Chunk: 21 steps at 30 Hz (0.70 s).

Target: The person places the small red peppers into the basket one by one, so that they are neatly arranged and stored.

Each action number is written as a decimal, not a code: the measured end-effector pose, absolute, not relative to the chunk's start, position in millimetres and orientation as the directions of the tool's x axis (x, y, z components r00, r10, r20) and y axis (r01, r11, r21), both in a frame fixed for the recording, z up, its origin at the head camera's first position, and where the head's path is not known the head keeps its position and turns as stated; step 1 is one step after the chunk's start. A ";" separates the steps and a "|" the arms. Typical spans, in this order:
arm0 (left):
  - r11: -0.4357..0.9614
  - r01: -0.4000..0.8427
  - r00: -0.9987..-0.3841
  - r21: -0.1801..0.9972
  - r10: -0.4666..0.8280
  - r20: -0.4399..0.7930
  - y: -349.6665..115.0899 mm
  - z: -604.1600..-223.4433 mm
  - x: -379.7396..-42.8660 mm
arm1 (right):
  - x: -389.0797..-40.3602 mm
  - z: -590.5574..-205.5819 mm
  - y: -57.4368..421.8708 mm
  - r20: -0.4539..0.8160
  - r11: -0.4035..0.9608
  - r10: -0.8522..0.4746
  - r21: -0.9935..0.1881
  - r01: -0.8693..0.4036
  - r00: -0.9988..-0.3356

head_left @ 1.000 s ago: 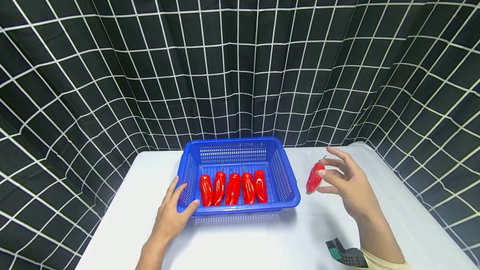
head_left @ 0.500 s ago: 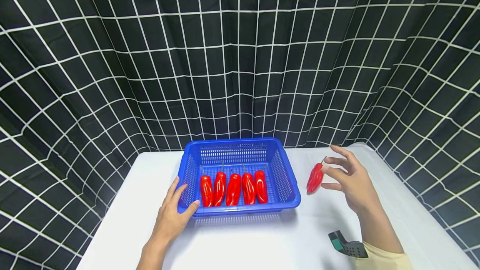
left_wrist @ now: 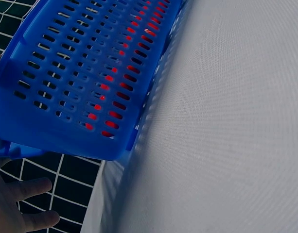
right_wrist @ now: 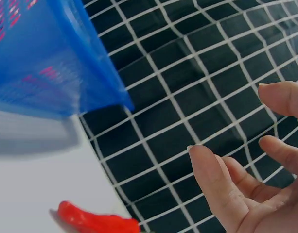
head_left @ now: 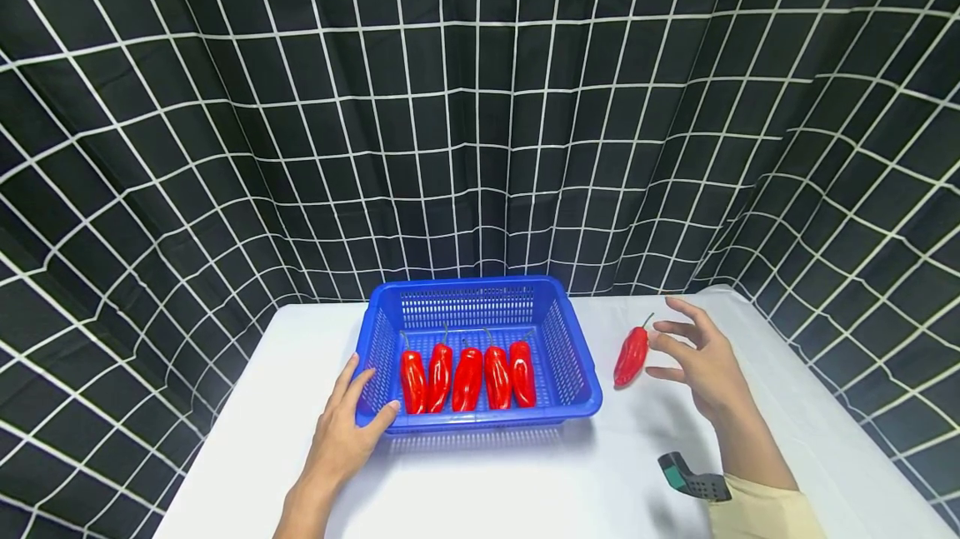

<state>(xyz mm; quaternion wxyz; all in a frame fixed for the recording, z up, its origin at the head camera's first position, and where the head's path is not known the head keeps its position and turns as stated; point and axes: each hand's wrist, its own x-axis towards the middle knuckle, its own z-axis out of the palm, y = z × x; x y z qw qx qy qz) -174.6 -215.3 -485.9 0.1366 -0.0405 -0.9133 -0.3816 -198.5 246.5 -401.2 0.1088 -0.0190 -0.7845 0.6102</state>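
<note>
In the head view my left hand (head_left: 342, 422) is at the near left corner of a blue plastic basket (head_left: 489, 420). Its thumb touches the front rim and its spread fingers lie along the left side. Several red peppers (head_left: 468, 379) stand side by side inside, stems pointing away from me. A lone red pepper (head_left: 631, 357) lies on the table right of the basket, its green stem toward the back. Just right of this pepper hovers my right hand (head_left: 701, 360), fingers apart and holding nothing. The right wrist view shows the same pepper (right_wrist: 93, 221) below the hand (right_wrist: 251, 187).
A white cloth covers the table (head_left: 480, 489). Dark curtains with a white grid (head_left: 480, 122) enclose the back and sides. A dark device with a green patch (head_left: 693, 479) sits at the right sleeve (head_left: 761, 510).
My right hand has drawn slightly to the right, off the lone pepper, which now shows whole. The left hand and the basket have hardly moved.
</note>
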 end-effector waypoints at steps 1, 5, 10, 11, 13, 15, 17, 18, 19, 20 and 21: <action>0.704 0.179 -0.959 0.687 -0.031 0.281 -215.5 -485.9 -174.5 | -200.6 -403.5 247.8 0.140 0.256 0.168 -0.962 -0.094 -0.976; 0.701 0.185 -0.957 0.688 -0.031 0.288 -215.8 -485.7 -174.8 | -209.3 -414.3 254.1 0.098 0.252 0.187 -0.967 -0.049 -0.978; 0.701 0.188 -0.955 0.688 -0.034 0.295 -215.6 -485.8 -174.5 | -217.5 -427.4 260.9 0.052 0.226 0.197 -0.974 -0.006 -0.979; 0.702 0.187 -0.955 0.688 -0.035 0.296 -215.4 -485.9 -174.5 | -218.6 -429.5 262.1 0.044 0.218 0.197 -0.976 0.000 -0.979; 0.701 0.186 -0.955 0.688 -0.034 0.294 -215.1 -486.2 -174.5 | -220.6 -433.2 264.2 0.028 0.217 0.200 -0.976 0.017 -0.979; 0.700 0.185 -0.956 0.689 -0.033 0.291 -214.9 -486.5 -174.5 | -222.7 -437.5 266.9 0.009 0.212 0.198 -0.977 0.034 -0.980; 0.699 0.186 -0.956 0.690 -0.033 0.291 -215.1 -486.7 -174.6 | -225.5 -442.3 269.6 -0.008 0.213 0.197 -0.976 0.051 -0.980; 0.698 0.187 -0.956 0.691 -0.032 0.292 -215.2 -486.8 -174.6 | -227.0 -444.9 271.0 -0.016 0.216 0.197 -0.975 0.059 -0.980; 0.698 0.188 -0.956 0.691 -0.033 0.293 -215.3 -486.6 -174.6 | -228.8 -447.5 272.3 -0.025 0.214 0.197 -0.975 0.068 -0.980; 0.698 0.188 -0.956 0.691 -0.033 0.293 -215.2 -486.3 -174.7 | -230.6 -449.9 273.3 -0.033 0.211 0.196 -0.975 0.076 -0.980; 0.698 0.188 -0.956 0.691 -0.032 0.292 -215.2 -486.1 -174.7 | -232.7 -452.8 274.4 -0.042 0.221 0.201 -0.971 0.087 -0.979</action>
